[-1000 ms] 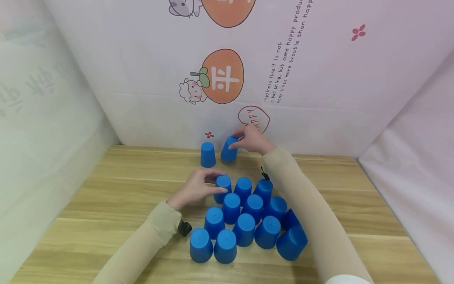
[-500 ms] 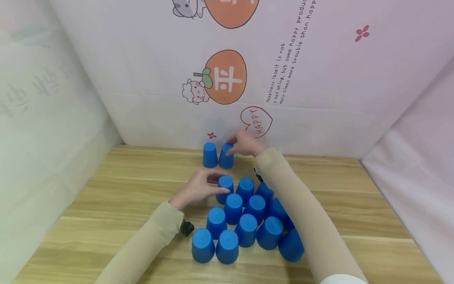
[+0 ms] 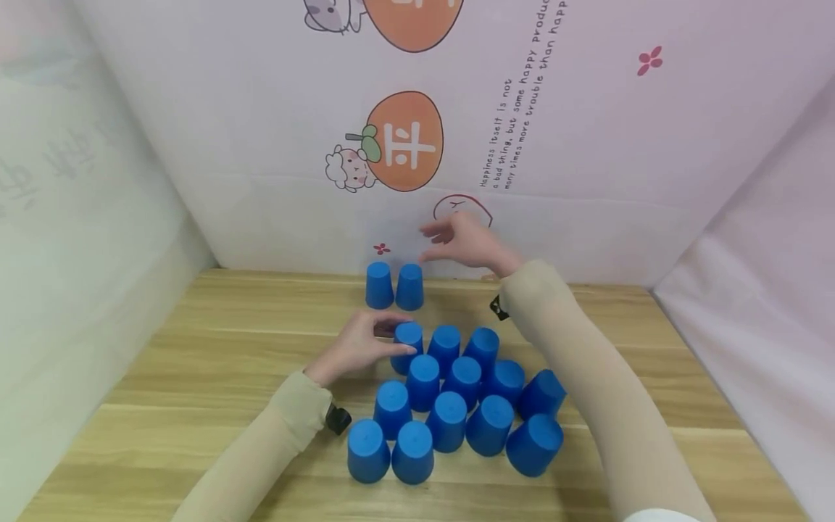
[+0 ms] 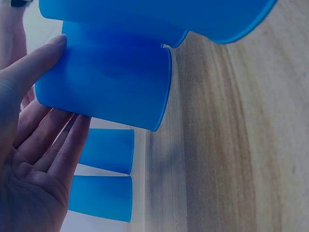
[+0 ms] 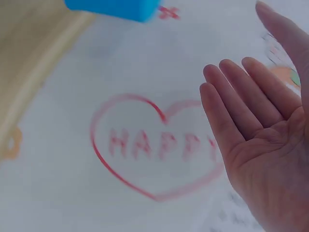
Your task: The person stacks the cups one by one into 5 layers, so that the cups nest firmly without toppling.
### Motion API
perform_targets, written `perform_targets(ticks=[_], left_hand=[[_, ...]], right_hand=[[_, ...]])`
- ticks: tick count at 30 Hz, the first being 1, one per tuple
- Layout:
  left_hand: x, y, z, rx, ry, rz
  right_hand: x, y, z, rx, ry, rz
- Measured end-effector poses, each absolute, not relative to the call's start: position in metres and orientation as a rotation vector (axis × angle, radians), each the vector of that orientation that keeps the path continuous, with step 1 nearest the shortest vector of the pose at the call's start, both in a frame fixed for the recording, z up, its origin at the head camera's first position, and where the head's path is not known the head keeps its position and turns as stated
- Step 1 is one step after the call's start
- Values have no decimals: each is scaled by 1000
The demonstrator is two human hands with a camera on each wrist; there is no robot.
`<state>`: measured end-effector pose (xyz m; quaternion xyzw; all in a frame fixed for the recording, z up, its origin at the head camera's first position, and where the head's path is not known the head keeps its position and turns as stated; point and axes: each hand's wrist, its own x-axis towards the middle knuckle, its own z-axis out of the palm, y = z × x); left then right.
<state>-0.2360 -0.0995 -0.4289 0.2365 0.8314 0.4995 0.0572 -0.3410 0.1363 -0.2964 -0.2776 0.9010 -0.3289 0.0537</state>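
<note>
My left hand (image 3: 361, 346) holds an upside-down blue plastic cup (image 3: 408, 339) at the back left corner of a cluster of similar cups. In the left wrist view its thumb lies on one side of that cup (image 4: 111, 79), with the other fingers across the far side. Behind it, two more inverted cups stand side by side near the wall, a left one (image 3: 379, 286) and a right one (image 3: 409, 288). Up and to the right of this pair, my right hand (image 3: 464, 243) hovers with fingers spread from the thumb and nothing between them. The right wrist view shows its bare palm (image 5: 275, 159).
Several inverted blue cups (image 3: 450, 422) crowd together on the wooden table (image 3: 215, 370), a few of them tilted at the right side (image 3: 536, 444). A white printed cloth wall (image 3: 293, 225) rises right behind the two back cups. Further cloth hangs at left and right.
My right hand set its cup upright beside the other back cup, let go, and moved up and to the right. My left hand stays on its cup.
</note>
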Motion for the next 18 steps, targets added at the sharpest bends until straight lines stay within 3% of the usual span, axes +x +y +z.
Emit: perform_targets(ticks=[9, 18], left_hand=[[-236, -98, -430, 682, 2521, 1527], [-237, -99, -432, 703, 2515, 1537]], right_hand=[[-309, 191, -263, -803, 2792, -1144], [-276, 231, -299, -878, 2857, -950]])
